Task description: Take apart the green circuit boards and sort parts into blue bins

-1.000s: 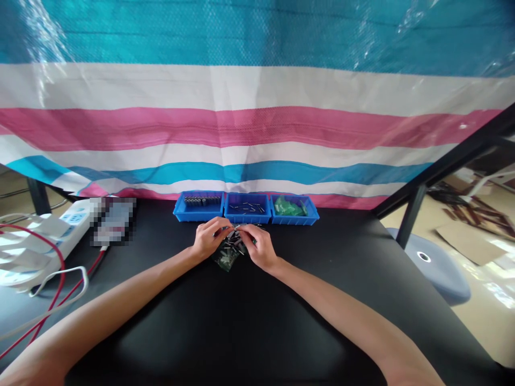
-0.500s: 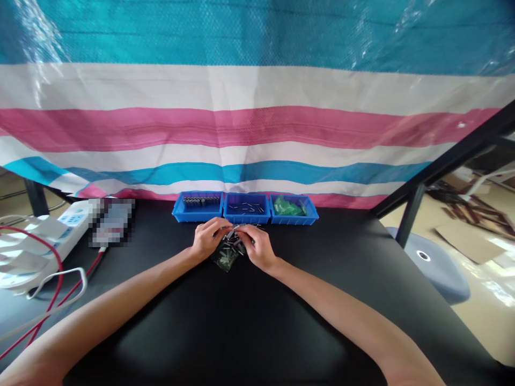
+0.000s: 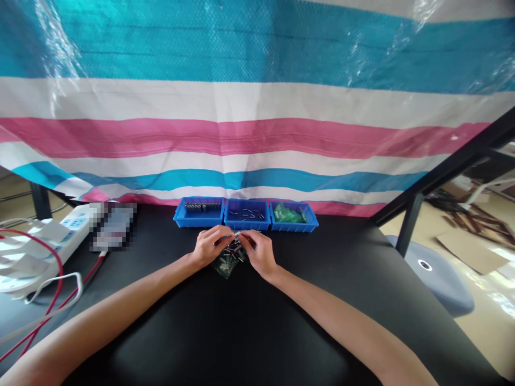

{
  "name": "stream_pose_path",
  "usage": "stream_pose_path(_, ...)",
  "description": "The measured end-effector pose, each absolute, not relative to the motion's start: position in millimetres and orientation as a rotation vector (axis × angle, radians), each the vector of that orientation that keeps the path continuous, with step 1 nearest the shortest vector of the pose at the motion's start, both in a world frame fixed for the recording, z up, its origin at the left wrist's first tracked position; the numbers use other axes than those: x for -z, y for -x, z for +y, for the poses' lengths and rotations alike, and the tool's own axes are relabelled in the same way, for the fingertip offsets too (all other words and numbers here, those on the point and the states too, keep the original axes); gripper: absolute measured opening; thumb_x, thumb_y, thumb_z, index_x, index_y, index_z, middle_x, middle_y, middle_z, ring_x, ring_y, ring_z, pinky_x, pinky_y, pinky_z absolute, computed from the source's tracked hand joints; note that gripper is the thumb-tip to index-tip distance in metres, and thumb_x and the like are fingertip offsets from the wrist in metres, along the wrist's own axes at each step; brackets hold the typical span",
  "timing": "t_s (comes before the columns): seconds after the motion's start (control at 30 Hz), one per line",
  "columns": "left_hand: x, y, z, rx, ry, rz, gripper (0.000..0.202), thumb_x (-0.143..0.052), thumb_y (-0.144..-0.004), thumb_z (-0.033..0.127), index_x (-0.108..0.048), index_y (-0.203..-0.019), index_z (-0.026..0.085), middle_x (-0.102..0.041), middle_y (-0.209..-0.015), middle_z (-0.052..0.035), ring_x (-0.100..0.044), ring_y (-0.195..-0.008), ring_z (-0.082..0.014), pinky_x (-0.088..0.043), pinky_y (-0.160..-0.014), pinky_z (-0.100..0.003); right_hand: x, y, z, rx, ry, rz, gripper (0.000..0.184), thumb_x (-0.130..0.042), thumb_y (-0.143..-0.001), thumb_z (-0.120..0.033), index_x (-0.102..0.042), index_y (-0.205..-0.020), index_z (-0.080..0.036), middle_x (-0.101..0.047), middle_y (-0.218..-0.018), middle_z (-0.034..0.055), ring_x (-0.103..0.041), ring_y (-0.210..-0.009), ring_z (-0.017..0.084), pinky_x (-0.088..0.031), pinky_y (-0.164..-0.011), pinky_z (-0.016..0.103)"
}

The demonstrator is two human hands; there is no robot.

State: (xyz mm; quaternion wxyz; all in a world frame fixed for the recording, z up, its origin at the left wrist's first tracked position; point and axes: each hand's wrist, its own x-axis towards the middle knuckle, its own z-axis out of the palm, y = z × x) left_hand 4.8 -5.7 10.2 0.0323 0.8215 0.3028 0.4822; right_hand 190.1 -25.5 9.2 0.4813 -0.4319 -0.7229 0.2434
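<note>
My left hand (image 3: 210, 245) and my right hand (image 3: 258, 251) meet over a small heap of dark, green and metal parts (image 3: 229, 259) on the black table (image 3: 225, 332). Both hands are closed in a pinch, fingertips touching around a tiny metal piece (image 3: 236, 235) held between them. Just behind the hands stand three blue bins: the left bin (image 3: 198, 212) holds dark cylinders, the middle bin (image 3: 247, 214) holds thin metal pins, the right bin (image 3: 294, 216) holds green parts.
A white power strip (image 3: 60, 230) with red and white cables (image 3: 48, 279) lies at the left, beside a blurred-out object (image 3: 112, 225). A striped tarp (image 3: 241, 107) hangs behind the bins. A black frame leg (image 3: 408, 225) and a grey round stool (image 3: 438, 279) stand at the right.
The view has tilted a little, so everything sits slightly lower in the picture. Both hands stay pinched together over the heap, with only small finger movement.
</note>
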Motion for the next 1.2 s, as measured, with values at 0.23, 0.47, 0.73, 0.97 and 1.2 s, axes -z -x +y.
stream_pose_path(0.23, -8, -4, -8, -1.452, -2.465, 1.003, 0.008, -0.055, -0.089, 0.021, -0.061, -0.094, 0.017, -0.071, -0.088, -0.0055, -0.064, -0.065, -0.0095, -0.050, -0.059, -0.018, -11, -190, -26, -0.609, 1.016, -1.761, 0.017, -0.055, -0.092, -0.030, -0.069, -0.093, -0.019, -0.070, -0.086, 0.0049, -0.065, -0.075, 0.017, -0.049, -0.068, 0.026)
stream_pose_path(0.47, -7, -2, -12, -1.446, -2.209, 1.156, 0.008, -0.051, -0.090, 0.020, -0.054, -0.097, 0.017, -0.074, -0.094, -0.0045, -0.055, -0.046, -0.0052, -0.047, -0.052, -0.018, -13, -189, -26, -0.562, 1.037, -1.747, 0.023, -0.050, -0.095, -0.031, -0.067, -0.088, -0.019, -0.063, -0.075, 0.0032, -0.057, -0.063, 0.014, -0.045, -0.063, 0.026)
stream_pose_path(0.73, -7, -3, -7, -1.426, -2.320, 1.153, 0.015, -0.050, -0.093, 0.025, -0.059, -0.103, 0.017, -0.071, -0.082, -0.0023, -0.065, -0.063, -0.0096, -0.050, -0.063, -0.019, -13, -189, -26, -0.570, 1.028, -1.733, 0.022, -0.050, -0.094, -0.029, -0.068, -0.087, -0.018, -0.062, -0.074, 0.0033, -0.056, -0.062, 0.014, -0.046, -0.062, 0.026)
stream_pose_path(0.97, -7, -2, -4, -1.397, -2.489, 1.058, 0.023, -0.047, -0.095, 0.022, -0.064, -0.110, 0.018, -0.067, -0.084, -0.0043, -0.063, -0.070, -0.0102, -0.049, -0.064, -0.019, -12, -190, -27, -0.611, 1.034, -1.737, 0.020, -0.049, -0.094, -0.030, -0.066, -0.100, -0.020, -0.067, -0.085, 0.0048, -0.061, -0.070, 0.016, -0.050, -0.067, 0.027)
stream_pose_path(1.2, -5, -2, -2, -1.444, -2.483, 1.069, 0.017, -0.055, -0.092, 0.030, -0.065, -0.099, 0.017, -0.072, -0.083, -0.0034, -0.068, -0.070, -0.0117, -0.052, -0.065, -0.019, -10, -190, -27, -0.585, 0.984, -1.775, 0.021, -0.050, -0.094, -0.027, -0.067, -0.105, -0.021, -0.066, -0.085, 0.0046, -0.061, -0.072, 0.016, -0.050, -0.069, 0.027)
